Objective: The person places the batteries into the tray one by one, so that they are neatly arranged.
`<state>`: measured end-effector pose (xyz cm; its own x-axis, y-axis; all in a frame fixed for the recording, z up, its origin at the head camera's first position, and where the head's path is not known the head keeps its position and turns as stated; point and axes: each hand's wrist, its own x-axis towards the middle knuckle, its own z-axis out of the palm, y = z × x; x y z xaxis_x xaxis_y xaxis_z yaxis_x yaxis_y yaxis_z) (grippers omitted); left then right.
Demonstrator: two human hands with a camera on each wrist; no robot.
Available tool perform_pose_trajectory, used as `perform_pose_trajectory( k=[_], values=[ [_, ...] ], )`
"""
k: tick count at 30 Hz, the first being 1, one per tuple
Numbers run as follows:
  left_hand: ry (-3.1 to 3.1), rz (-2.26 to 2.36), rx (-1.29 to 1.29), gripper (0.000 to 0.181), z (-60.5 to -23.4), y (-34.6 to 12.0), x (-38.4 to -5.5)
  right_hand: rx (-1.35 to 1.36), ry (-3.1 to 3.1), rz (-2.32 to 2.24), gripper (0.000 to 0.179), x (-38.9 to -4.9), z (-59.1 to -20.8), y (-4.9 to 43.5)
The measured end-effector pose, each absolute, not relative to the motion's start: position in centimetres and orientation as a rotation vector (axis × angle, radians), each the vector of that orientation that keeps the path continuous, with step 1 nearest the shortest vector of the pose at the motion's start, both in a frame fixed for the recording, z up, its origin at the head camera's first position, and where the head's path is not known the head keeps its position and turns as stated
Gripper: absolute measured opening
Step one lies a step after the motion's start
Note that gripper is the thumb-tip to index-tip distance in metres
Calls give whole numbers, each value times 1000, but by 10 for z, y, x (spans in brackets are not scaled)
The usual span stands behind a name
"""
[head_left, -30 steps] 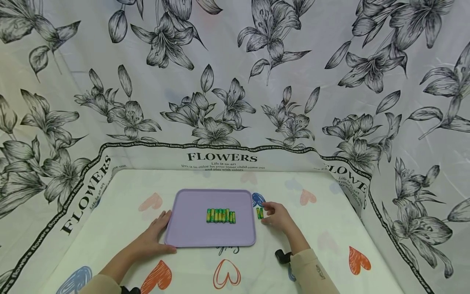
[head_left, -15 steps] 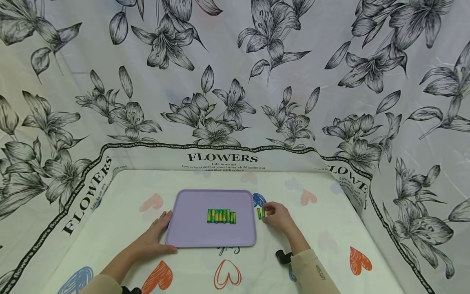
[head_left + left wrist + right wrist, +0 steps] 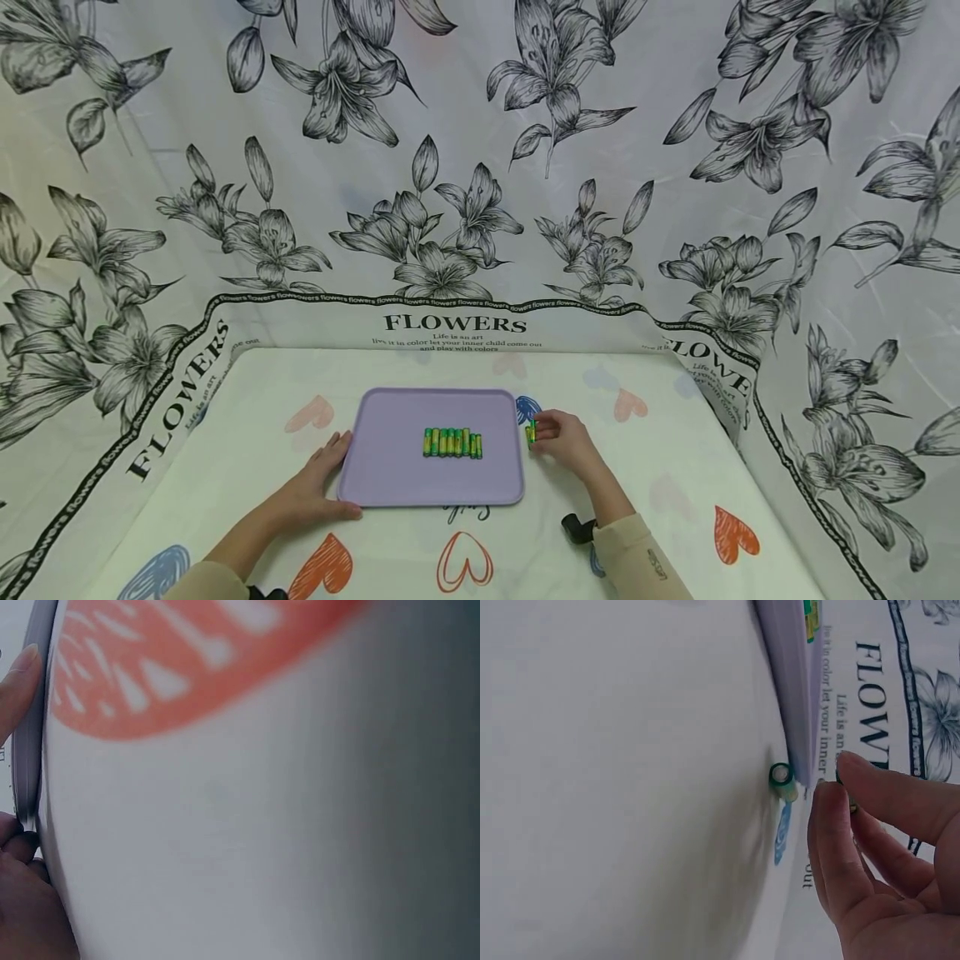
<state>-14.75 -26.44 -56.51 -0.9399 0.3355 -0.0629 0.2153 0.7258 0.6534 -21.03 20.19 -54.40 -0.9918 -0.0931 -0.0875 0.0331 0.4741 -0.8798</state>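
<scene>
A lavender tray (image 3: 390, 479) lies on the cloth, bearing a row of several green-and-yellow batteries (image 3: 447, 442); two at the row's right end are shorter. My left hand (image 3: 309, 487) rests against the tray's left side, fingers extended along it and thumb at the near corner. Just right of the tray, my right hand (image 3: 566, 443) pinches a small green battery (image 3: 534, 430) between thumb and fingertips; mostly the fingers hide it in the right wrist view. Another battery (image 3: 782, 778) is on the cloth by the tray's right edge, overlapped by the held one in the head view.
A white tablecloth (image 3: 405, 550) printed with hearts covers the table. Flower-patterned curtains (image 3: 450, 167) stand along the back and both sides. Dark wrist-camera mounts (image 3: 577, 527) sit by the sleeves.
The battery in my right hand first moved right, apart from the other one, then came back left and up, now overlapping it. My left hand and the tray have stayed put.
</scene>
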Motion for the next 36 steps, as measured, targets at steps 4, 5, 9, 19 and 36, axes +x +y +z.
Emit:
perform_pose_trajectory(
  k=[4,5,9,19,36],
  values=[
    [2752,1006,441,127,-564,-264,-147,-91,2561,-1594,45,-208,-540,193],
    [2752,1007,440,128,-564,-264,-147,-101,2555,-1594,44,-207,-539,190],
    [2751,1012,447,127,-563,-264,-147,-136,2537,-1581,45,-204,-536,179],
    [2750,1021,448,128,-564,-264,-148,-203,2531,-1501,44,-201,-538,148],
    [2748,1045,465,127,-570,-266,-150,-229,2610,-1362,45,-200,-548,126]
  ],
)
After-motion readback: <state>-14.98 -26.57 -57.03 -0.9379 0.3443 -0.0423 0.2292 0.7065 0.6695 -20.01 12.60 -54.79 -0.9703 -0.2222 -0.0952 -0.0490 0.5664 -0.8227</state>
